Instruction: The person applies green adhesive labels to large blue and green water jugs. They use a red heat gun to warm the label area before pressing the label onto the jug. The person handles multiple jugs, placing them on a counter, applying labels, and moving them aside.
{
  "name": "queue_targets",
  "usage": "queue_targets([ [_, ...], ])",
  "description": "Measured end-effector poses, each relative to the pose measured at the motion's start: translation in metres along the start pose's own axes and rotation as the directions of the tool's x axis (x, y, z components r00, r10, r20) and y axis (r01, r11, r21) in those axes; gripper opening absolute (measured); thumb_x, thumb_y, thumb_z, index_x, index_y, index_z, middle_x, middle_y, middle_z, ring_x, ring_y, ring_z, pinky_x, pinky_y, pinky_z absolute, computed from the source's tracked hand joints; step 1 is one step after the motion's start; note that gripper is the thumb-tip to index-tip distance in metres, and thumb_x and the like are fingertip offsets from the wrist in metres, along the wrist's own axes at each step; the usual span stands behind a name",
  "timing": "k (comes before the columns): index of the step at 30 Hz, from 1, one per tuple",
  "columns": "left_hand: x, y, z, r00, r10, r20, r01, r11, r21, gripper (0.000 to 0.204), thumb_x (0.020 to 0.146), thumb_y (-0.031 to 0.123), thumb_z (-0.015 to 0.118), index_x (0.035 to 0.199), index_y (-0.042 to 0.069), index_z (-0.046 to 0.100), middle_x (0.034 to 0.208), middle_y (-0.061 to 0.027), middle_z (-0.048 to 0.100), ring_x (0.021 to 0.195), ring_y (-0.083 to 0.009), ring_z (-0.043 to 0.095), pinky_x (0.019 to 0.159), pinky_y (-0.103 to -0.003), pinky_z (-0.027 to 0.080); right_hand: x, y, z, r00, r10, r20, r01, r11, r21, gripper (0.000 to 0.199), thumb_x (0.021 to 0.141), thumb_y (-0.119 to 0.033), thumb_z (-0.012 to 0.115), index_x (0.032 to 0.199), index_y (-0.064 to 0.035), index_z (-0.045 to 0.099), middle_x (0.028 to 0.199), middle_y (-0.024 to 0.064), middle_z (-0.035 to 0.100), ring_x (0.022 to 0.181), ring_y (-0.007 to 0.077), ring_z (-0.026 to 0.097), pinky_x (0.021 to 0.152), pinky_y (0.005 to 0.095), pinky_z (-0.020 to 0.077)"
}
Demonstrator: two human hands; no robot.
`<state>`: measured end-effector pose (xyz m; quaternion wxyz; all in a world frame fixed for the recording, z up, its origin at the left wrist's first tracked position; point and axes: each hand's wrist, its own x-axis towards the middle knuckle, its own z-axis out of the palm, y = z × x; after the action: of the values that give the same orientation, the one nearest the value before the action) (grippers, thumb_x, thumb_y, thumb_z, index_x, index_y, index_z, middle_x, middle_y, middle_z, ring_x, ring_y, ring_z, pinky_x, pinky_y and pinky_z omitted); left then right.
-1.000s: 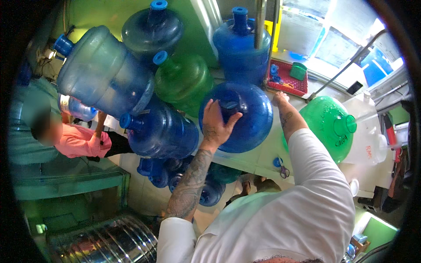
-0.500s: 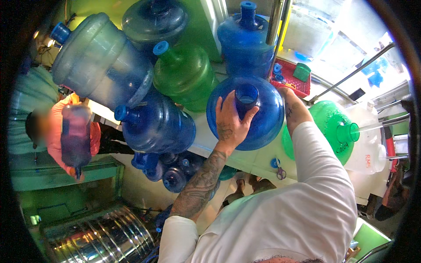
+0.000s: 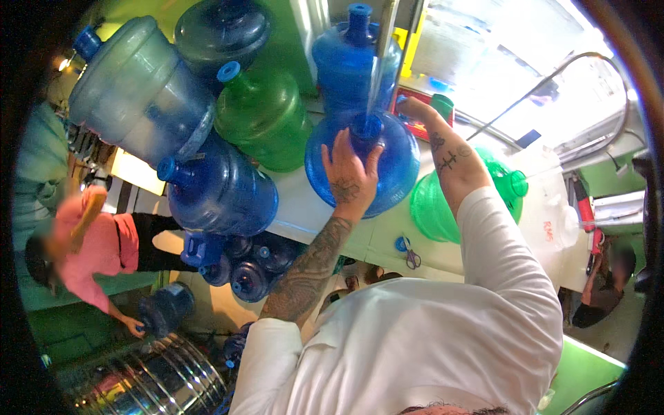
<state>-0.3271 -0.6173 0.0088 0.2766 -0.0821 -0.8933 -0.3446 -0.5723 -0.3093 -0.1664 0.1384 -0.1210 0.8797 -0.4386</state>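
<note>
A large round blue water jug [image 3: 398,162] stands upright on the white counter [image 3: 290,200] in front of me. My left hand [image 3: 351,169] lies on its shoulder with fingers spread, just beside the neck [image 3: 366,126]. A shiny vertical pipe [image 3: 389,41] passes down by that neck. Beyond the jug, my right hand [image 3: 415,108] reaches over a red basket [image 3: 415,128]. Its fingers are drawn together near something small and blue; what they hold, if anything, is hidden. Right of the blue jug sits a green jug [image 3: 432,207], partly behind my right forearm.
Left are a capped green jug [image 3: 266,121], a tilted blue jug [image 3: 225,190] and a cloudy one [image 3: 142,97]. Scissors [image 3: 412,257] lie near the counter's front edge. Several jugs stand on the floor below. A co-worker in pink [image 3: 93,242] holds a dark jug [image 3: 166,308] by a ribbed steel tank.
The view has shifted right. My right hand has gone from the basket's near edge to over it. My left hand stays on the jug. The co-worker's arm is now lowered toward the tank.
</note>
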Motion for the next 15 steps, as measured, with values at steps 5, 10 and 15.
queue_targets([
  [5,0.009,-0.018,-0.013,0.986,0.137,0.092,-0.143,0.988,0.057,0.069,0.095,0.048,0.067,0.135,-0.006,0.051,0.129,-0.02,0.061,0.123,-0.0343,0.056,0.112,-0.053,0.033,-0.051,-0.129,-0.017,0.87,0.35,-0.348,-0.336,0.936,0.102,0.028,0.096,-0.027,0.06,0.098,-0.0034,0.075,0.097,0.013,0.075,0.085,0.027,0.071,0.074,0.0388,0.055],
  [10,0.023,-0.03,-0.023,0.947,0.315,0.059,-0.311,0.948,-0.068,0.067,0.091,0.051,0.07,0.128,-0.003,0.056,0.113,-0.0159,0.068,0.109,-0.0323,0.062,0.103,-0.049,0.04,-0.137,-0.3,-0.057,0.529,-0.184,-0.829,0.519,0.843,0.144,0.042,0.108,-0.04,0.048,0.123,-0.006,0.066,0.112,0.0119,0.072,0.1,0.0217,0.07,0.088,0.0377,0.0554],
  [15,0.025,-0.034,-0.014,0.935,0.354,-0.005,-0.354,0.934,-0.043,0.068,0.091,0.052,0.071,0.129,-0.002,0.056,0.112,-0.0167,0.068,0.108,-0.033,0.063,0.105,-0.053,0.039,-0.134,-0.44,-0.072,0.714,-0.308,-0.629,0.7,0.341,0.628,0.056,0.105,-0.045,0.052,0.138,-0.0005,0.05,0.104,0.017,0.066,0.093,0.0311,0.066,0.083,0.0435,0.0548],
])
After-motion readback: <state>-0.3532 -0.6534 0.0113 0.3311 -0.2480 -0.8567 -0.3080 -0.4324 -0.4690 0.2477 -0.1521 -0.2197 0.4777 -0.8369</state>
